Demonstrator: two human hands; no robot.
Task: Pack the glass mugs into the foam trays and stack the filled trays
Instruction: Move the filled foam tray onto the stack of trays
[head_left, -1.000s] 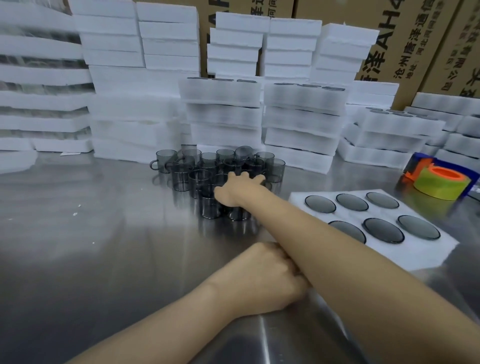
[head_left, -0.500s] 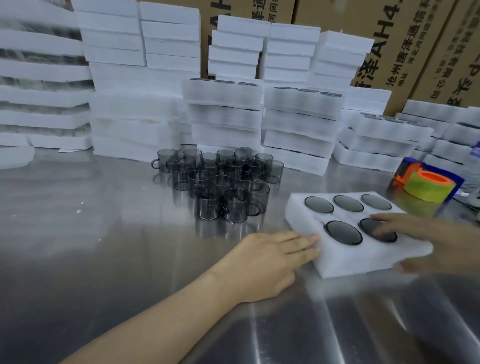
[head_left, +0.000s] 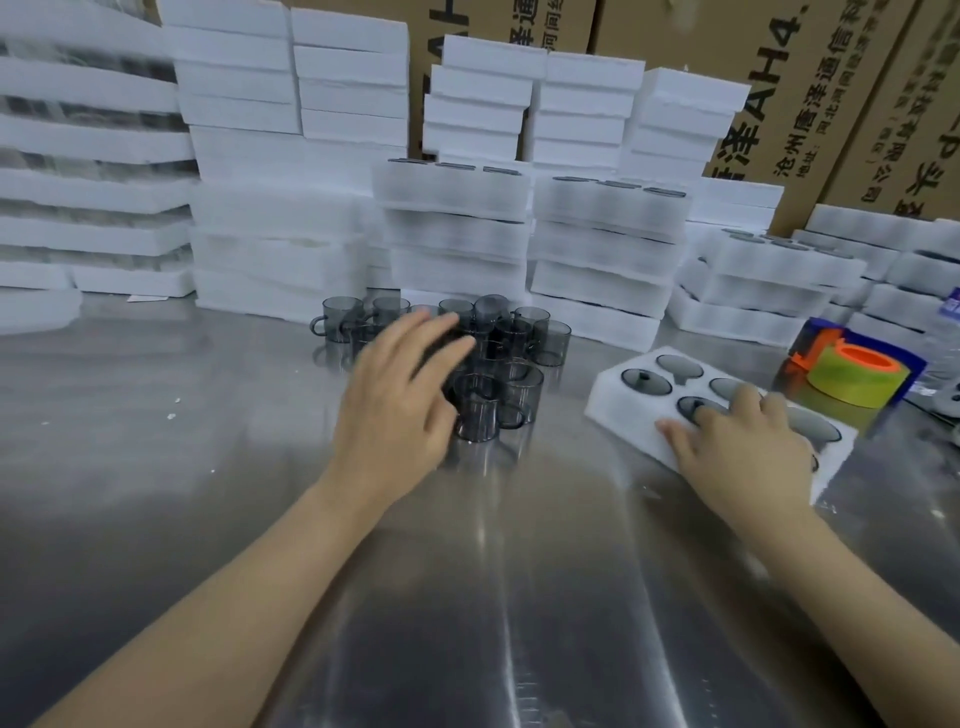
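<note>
Hiding some glass mugs (head_left: 519, 343), blurred left hand (head_left: 397, 415) spreads fingers (head_left: 436, 332); right hand (head_left: 748, 457) flat on foam tray (head_left: 618, 410), covering holes.

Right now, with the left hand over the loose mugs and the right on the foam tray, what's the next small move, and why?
Probably lower the left hand and close it on the nearest glass mug: its fingers are spread over the cluster, gripping nothing, while the right hand rests on the foam tray beside the mugs, likely steadying it.
</note>
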